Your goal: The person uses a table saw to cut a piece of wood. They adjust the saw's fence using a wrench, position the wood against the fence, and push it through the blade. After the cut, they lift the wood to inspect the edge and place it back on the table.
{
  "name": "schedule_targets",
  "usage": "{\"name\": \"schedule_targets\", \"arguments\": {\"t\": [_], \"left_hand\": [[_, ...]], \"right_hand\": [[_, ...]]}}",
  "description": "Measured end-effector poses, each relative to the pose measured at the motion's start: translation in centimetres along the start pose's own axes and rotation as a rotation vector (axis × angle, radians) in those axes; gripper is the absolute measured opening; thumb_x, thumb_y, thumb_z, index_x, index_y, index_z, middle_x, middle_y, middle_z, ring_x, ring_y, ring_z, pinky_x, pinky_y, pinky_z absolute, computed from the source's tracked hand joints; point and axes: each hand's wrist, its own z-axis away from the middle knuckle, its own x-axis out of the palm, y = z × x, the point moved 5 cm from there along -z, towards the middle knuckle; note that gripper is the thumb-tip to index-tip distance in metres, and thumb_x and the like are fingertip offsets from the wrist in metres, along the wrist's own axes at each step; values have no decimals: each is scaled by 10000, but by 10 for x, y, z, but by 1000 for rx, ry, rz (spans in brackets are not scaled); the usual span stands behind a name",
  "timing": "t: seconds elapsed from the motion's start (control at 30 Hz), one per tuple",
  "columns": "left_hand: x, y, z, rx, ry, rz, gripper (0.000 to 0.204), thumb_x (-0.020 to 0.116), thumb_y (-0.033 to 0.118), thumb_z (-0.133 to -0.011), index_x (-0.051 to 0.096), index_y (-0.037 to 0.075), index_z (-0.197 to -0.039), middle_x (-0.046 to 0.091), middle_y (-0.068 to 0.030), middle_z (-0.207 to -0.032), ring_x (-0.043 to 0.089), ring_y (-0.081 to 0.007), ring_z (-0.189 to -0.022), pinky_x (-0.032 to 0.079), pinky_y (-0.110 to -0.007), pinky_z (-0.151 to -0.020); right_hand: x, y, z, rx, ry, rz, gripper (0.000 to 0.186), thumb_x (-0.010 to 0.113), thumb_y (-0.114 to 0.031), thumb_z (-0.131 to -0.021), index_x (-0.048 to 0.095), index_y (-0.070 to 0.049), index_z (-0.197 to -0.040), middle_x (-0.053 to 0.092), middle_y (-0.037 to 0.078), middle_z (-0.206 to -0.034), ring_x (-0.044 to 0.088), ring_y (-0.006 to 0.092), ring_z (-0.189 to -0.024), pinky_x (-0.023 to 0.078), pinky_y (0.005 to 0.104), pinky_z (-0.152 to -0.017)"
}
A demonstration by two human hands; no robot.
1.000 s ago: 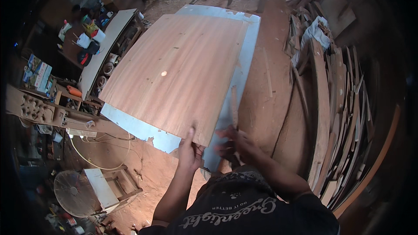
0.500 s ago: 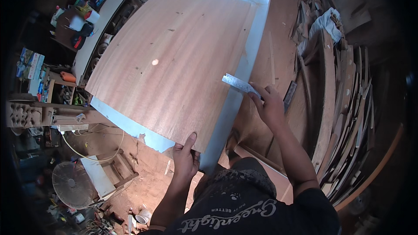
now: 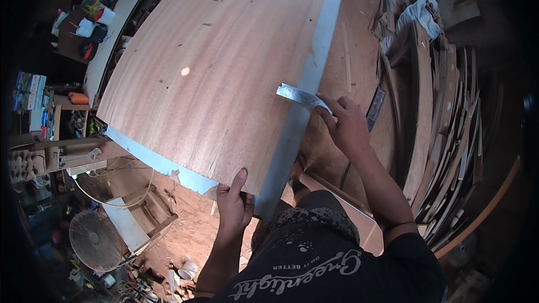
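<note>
A broad thin sheet of striped brown wood (image 3: 191, 28), with small dark flecks and one pale round spot, lies on a light blue board (image 3: 281, 151). The blue shows along its right side, far end and lower left edge. My left hand (image 3: 234, 202) is closed on the sheet's near corner, thumb on top and fingers beneath, mostly hidden. In my right hand (image 3: 345, 123) is a flat silvery metal strip (image 3: 300, 95), pinched between thumb and fingers at its right end. The strip crosses the blue border, and its far end reaches over the sheet's right edge.
Long wood offcuts (image 3: 449, 129) are stacked along the right, near a white sack (image 3: 421, 14). A dark flat bar (image 3: 375, 109) lies right of my right hand. At lower left are a round fan (image 3: 95, 238) and a wooden stool (image 3: 149, 216). A cluttered bench (image 3: 115, 28) stands far left.
The sheet and its surroundings sit a little higher and further left in view. Both hands keep their grips, and the metal strip still lies across the sheet's right edge.
</note>
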Motion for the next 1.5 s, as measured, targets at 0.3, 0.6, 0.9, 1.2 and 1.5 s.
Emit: {"name": "schedule_targets", "arguments": {"t": [0.3,0.6,0.9,1.2,1.5], "left_hand": [[-1,2,2,17,14,-17,193,814,148,-1018,693,87,-1155,739,-31,-923,664,-91,-621,496,-204,-482],[-7,4,4,-66,-78,-91,124,777,132,-1048,699,68,-1121,721,-28,-937,632,-85,-611,545,-213,-540],[-40,32,55,517,-218,-334,419,732,238,-1098,571,-9,-1395,650,-113,-1291,617,-204,-1278,524,-369,-1089],[-81,72,94,876,-287,-398,358,542,62,-1168,549,-72,-1500,741,-129,-1287,717,-204,-1225,573,-380,-1079],[-303,397,25,1455,727,-510,360,591,172,-1150,639,-3,-1461,652,-44,-936,616,-134,-775,519,-312,-707]], "right_hand": [[6,-1,3,-43,43,69,388,775,-323,-1002,749,-240,-1380,626,96,-904,650,301,-861,474,446,-792],[5,12,10,260,49,-631,318,688,-350,-1116,749,-59,-1232,639,51,-856,618,192,-716,465,339,-657],[-18,-170,70,593,-414,-1705,261,537,-326,-1187,604,-78,-1143,634,32,-938,645,163,-799,572,352,-777],[23,-272,59,439,-374,-2152,324,484,-330,-1206,596,-26,-1219,681,124,-1115,673,263,-1158,495,499,-1199],[28,-229,115,109,-494,-1299,255,571,-276,-1175,660,-38,-1186,726,112,-1097,729,213,-934,611,350,-912]]}}
